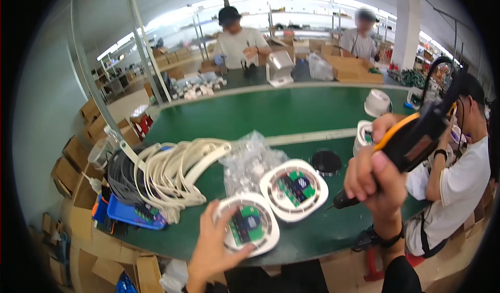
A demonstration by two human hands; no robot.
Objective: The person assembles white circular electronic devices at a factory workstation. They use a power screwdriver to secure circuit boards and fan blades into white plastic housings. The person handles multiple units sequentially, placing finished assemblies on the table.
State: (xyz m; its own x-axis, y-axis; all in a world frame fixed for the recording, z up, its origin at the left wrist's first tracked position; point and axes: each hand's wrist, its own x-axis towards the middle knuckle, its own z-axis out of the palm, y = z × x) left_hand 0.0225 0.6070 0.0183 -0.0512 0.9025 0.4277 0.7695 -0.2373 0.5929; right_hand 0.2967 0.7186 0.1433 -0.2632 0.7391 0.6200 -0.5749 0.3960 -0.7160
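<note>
My left hand (216, 243) grips a white round-cornered housing (272, 237) at its near left side, thumb and fingers around the rim. Inside that housing sits a green circuit board (255, 233) with dark parts. In my right hand (376, 176) is a black and orange electric screwdriver (411, 142), fingers wrapped round its body. Its thin bit points down and left, apart from the housings. A second white housing (319, 199), also with a green circuit board, lies just beyond and right of the first one.
Clear plastic bags (249, 160) lie beyond the housings, with a black round disc (326, 163) to their right. Curved cream bands (172, 173) pile up at left above a blue tray (127, 212). Co-workers sit across and at right, near another white housing (377, 102).
</note>
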